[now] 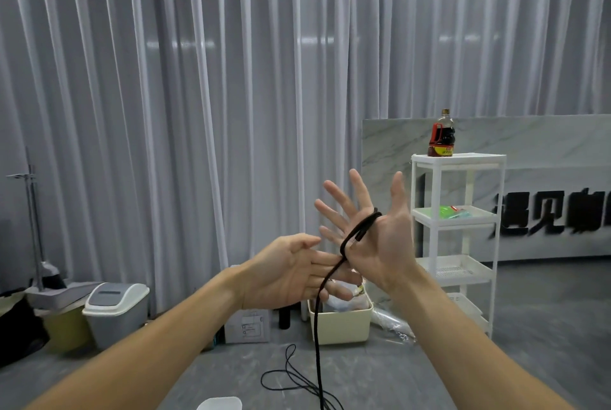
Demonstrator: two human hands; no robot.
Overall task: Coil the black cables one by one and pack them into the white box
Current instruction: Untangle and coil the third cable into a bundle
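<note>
My right hand [373, 231] is raised with its palm toward me and its fingers spread. A black cable [355, 237] lies looped through the gap between thumb and forefinger and crosses the palm, its plug end resting there. From the heel of that hand the cable drops straight down past my left hand [294, 270]. The left hand's fingers reach out nearly straight under my right wrist, and the cable runs across them. Slack loops of the cable [287, 376] lie on the grey surface below. A corner of a white box [220, 403] shows at the bottom edge.
A cream bin [340, 323] with items inside stands behind my hands, beside a cardboard box [248, 327]. A white shelf rack [459, 237] with a dark bottle [442, 135] on top stands at the right. Lidded bins [114, 310] sit at the left before grey curtains.
</note>
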